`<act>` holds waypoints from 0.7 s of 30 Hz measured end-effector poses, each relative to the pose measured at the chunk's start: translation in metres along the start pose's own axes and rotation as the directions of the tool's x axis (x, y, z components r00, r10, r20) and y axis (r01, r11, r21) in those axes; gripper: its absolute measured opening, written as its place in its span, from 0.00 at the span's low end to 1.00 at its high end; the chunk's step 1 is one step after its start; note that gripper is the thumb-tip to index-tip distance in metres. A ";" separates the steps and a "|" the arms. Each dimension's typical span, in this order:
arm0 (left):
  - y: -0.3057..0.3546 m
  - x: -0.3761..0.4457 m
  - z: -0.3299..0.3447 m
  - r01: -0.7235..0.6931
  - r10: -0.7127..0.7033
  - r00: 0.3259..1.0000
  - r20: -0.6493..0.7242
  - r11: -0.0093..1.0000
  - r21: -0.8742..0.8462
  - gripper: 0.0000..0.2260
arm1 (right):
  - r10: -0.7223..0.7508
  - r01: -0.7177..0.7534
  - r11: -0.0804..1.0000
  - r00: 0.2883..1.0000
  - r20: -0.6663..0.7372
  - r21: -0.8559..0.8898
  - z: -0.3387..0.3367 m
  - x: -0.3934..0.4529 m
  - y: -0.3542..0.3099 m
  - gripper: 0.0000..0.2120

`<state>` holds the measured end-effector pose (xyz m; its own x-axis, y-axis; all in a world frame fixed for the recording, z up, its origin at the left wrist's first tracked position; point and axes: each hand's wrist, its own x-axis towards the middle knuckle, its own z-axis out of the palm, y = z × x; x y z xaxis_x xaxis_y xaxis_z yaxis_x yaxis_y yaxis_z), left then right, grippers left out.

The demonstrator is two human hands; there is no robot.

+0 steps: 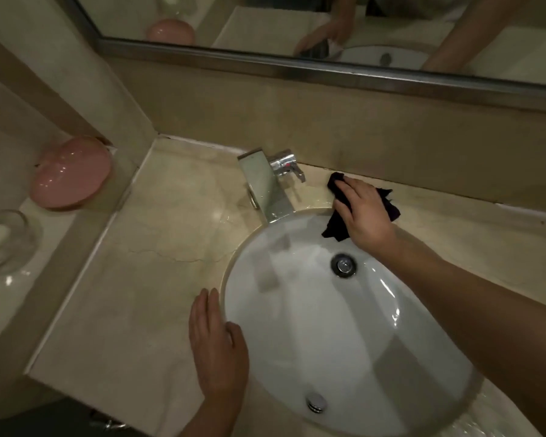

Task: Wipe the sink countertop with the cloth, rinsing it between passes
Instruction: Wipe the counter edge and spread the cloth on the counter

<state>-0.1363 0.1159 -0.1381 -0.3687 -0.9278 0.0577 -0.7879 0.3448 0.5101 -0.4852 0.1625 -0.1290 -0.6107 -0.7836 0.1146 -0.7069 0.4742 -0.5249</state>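
Observation:
A dark cloth (388, 201) lies flat on the beige marble countertop (171, 234) behind the sink, just right of the chrome faucet (271, 184). My right hand (360, 212) presses down on the cloth with fingers spread, and one corner of the cloth hangs over the rim of the white oval basin (312, 326). My left hand (216, 345) rests flat on the countertop at the basin's left rim, holding nothing. No water runs from the faucet.
A pink soap dish (71, 173) and a clear glass dish (4, 239) holding a white soap sit on a ledge at the left. A mirror (297, 23) hangs above the backsplash. The basin has a drain (344, 264) and an overflow cap (316, 402).

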 end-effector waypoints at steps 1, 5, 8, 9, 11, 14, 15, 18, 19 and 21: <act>0.000 0.000 0.000 0.017 -0.017 1.000 0.001 1.000 -0.010 0.28 | -0.011 0.011 1.000 1.000 0.008 0.008 0.005 0.007 -0.008 0.21; -0.002 0.002 0.000 0.010 -0.010 1.000 0.003 1.000 -0.018 0.29 | -0.068 0.067 0.998 0.997 0.048 0.013 0.023 0.025 -0.032 0.20; -0.002 0.002 0.000 0.008 -0.008 1.000 0.004 1.000 -0.009 0.30 | -0.141 0.139 0.990 0.985 0.095 0.026 0.028 0.026 -0.047 0.20; -0.001 0.002 0.000 0.011 -0.011 1.000 0.002 1.000 -0.014 0.30 | -0.172 0.170 0.985 0.978 0.121 0.026 0.028 0.023 -0.053 0.21; 0.000 0.003 -0.001 0.010 -0.010 1.000 -0.004 1.000 -0.021 0.29 | -0.243 0.239 0.970 0.952 0.187 0.043 0.026 0.013 -0.064 0.19; 0.001 0.002 -0.002 -0.008 0.008 1.000 -0.021 1.000 -0.016 0.28 | -0.388 0.377 0.921 0.867 0.313 0.097 0.022 -0.016 -0.072 0.15; 0.001 0.002 -0.002 -0.006 0.006 1.000 -0.024 1.000 -0.014 0.27 | -0.420 0.412 0.905 0.830 0.368 0.106 0.020 -0.028 -0.072 0.16; 0.000 0.002 -0.001 0.002 -0.003 1.000 -0.019 1.000 -0.017 0.27 | -0.387 0.382 0.920 0.847 0.364 0.088 0.003 -0.050 -0.061 0.20; 0.000 0.002 0.000 0.001 -0.002 1.000 -0.021 1.000 -0.020 0.27 | -0.356 0.346 0.934 0.885 0.300 0.088 -0.007 -0.049 -0.056 0.19; -0.001 0.003 0.001 0.002 -0.003 1.000 -0.030 1.000 -0.023 0.27 | -0.270 0.256 0.959 0.955 0.118 0.123 -0.027 -0.033 -0.043 0.17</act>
<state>-0.1369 0.1131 -0.1388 -0.3517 -0.9325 0.0819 -0.7771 0.3396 0.5299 -0.4441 0.1786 -0.0877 -0.3501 -0.9243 0.1519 -0.7903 0.2044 -0.5776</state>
